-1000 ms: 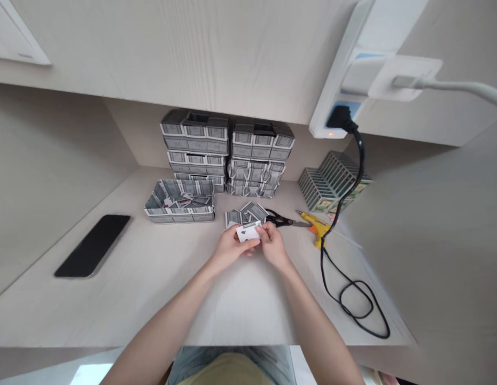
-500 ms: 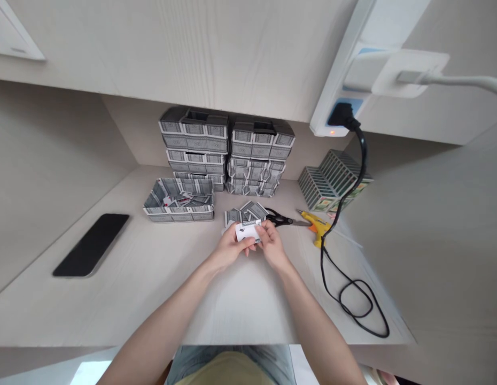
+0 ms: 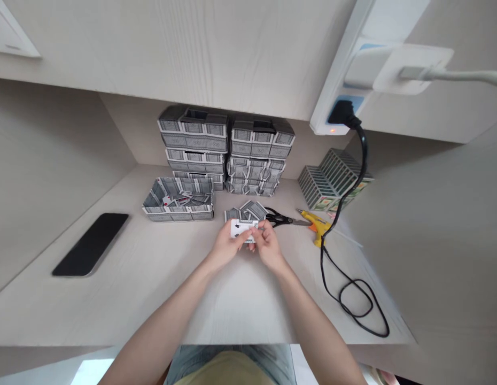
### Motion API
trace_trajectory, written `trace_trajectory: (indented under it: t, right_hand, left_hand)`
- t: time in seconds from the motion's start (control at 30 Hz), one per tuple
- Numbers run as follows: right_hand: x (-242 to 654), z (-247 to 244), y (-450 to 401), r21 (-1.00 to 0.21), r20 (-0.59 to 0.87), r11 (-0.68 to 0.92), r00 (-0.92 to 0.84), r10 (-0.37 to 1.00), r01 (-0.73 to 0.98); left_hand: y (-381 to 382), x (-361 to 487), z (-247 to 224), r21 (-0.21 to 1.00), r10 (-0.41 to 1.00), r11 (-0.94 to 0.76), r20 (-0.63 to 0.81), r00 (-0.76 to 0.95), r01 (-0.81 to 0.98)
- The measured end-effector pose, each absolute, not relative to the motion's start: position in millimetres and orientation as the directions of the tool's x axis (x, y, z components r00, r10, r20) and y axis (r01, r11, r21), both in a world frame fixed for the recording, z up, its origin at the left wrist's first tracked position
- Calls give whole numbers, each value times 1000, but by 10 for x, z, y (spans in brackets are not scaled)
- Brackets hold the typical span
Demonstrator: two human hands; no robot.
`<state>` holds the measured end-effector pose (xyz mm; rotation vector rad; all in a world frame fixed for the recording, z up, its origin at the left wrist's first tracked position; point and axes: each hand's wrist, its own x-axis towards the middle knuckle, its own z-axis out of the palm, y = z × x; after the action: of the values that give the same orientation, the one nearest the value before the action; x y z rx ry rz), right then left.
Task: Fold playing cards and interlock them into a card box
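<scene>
Between my two hands is a white playing card (image 3: 239,228) with black marks, its long edges folded up to show a grey patterned back. My left hand (image 3: 225,245) pinches its left part, thumb on the face. On the right part, my right hand (image 3: 268,246) presses with thumb and fingers closed; the fingers underneath are mostly hidden. Just beyond the hands lies a loose pile of grey-backed cards (image 3: 254,209). Black-handled scissors (image 3: 280,218) rest to the right of that pile.
An open box made of cards (image 3: 180,215) holds card pieces. Stacked card boxes (image 3: 204,141) stand behind it. A phone (image 3: 92,243) lies left. To the right are a yellow glue gun (image 3: 319,227), its looping black cord (image 3: 363,315), and green striped stacks (image 3: 328,182). A power strip (image 3: 332,115) hangs above.
The card has shifted slightly left and lies flatter, with more of its face showing. My right thumb has moved left over the card.
</scene>
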<state>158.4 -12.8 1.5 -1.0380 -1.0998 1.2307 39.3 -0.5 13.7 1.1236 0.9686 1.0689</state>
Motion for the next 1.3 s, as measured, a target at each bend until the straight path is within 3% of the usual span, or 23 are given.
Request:
trace_trajectory:
  t: [0.13,0.27,0.4,0.53,0.67,0.77,0.87,1.07,1.3]
  right_hand:
    - [1578,8,-120,-976,92,96,32,995,-197]
    - [1612,29,-121,-975,69,85,83,994,-205]
    - [1622,18,-132,-972,43,43,6,999,-232]
    - [1618,-17,-134,-994,10,6,-33,999,-113]
    - [1629,-30,-139,-995,98,97,42,994,23]
    - [1635,-14,-154,-987,161,159,104,982,27]
    - [1627,2,-172,-991,133,136,112,985,-18]
    - [1528,-43,-215,-993,113,115,109,988,-12]
    - [1339,-91,-280,-994,47,52,53,997,-99]
  left_hand:
    - [29,353,161,980,986,111,-88,141,-164]
    - [23,326,170,984,983,96,-69,170,-152]
    - [26,326,127,990,982,62,-38,187,-128]
    - [84,302,46,998,993,-70,70,90,-5]
    - [117,280,-20,972,981,-191,185,56,135]
    - [104,286,-34,934,964,-263,247,97,241]
    - [78,303,-35,911,952,-304,276,134,280]
    - [-3,362,-66,988,987,-120,109,119,97]
    - [-87,425,-70,987,1000,-17,14,-22,-157]
